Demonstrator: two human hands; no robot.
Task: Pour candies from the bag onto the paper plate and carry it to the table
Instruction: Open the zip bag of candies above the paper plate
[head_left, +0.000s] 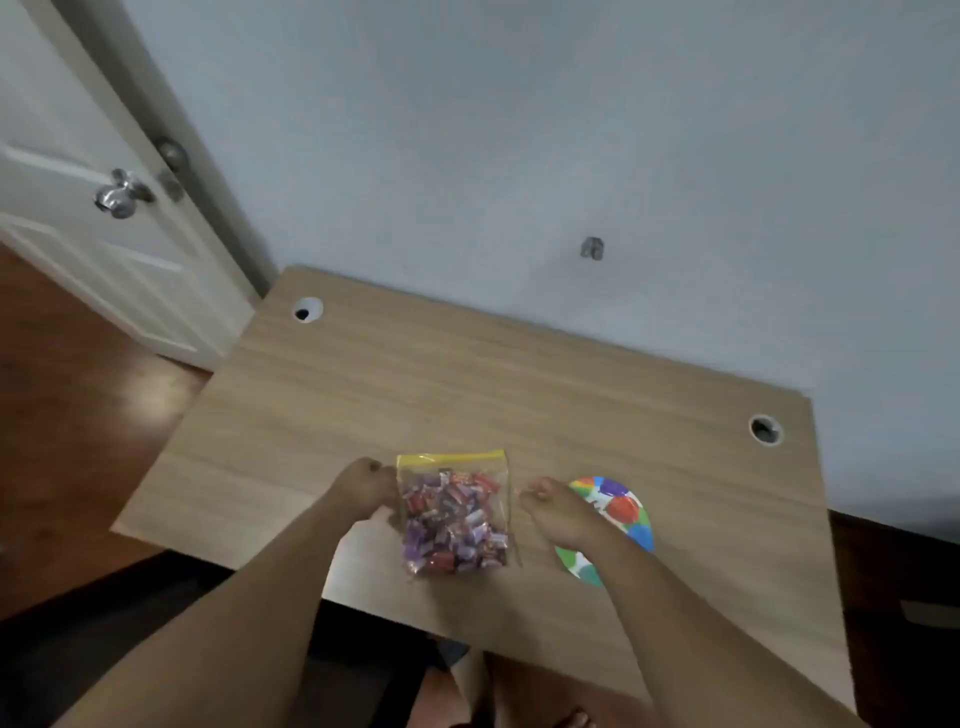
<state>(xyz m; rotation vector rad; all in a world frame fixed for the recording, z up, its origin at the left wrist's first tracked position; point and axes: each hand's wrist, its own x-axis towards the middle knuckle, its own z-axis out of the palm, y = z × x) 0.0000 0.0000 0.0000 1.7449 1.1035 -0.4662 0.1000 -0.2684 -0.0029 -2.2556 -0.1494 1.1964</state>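
Note:
A clear zip bag (453, 514) with a yellow top strip, full of red and purple wrapped candies, sits near the front of the wooden desk (519, 395). My left hand (363, 488) is closed on the bag's left edge. My right hand (558, 512) has its fingers curled, pinching the thin plastic at the bag's upper right edge. A paper plate (626, 512) with coloured balloon prints lies flat to the right of the bag, partly hidden under my right hand and wrist. No candies are on the plate.
The desk stands against a pale wall, with cable holes at the back left (307, 310) and right (765, 429). A white door with a metal knob (122, 195) is at the left. Dark wooden floor surrounds the desk.

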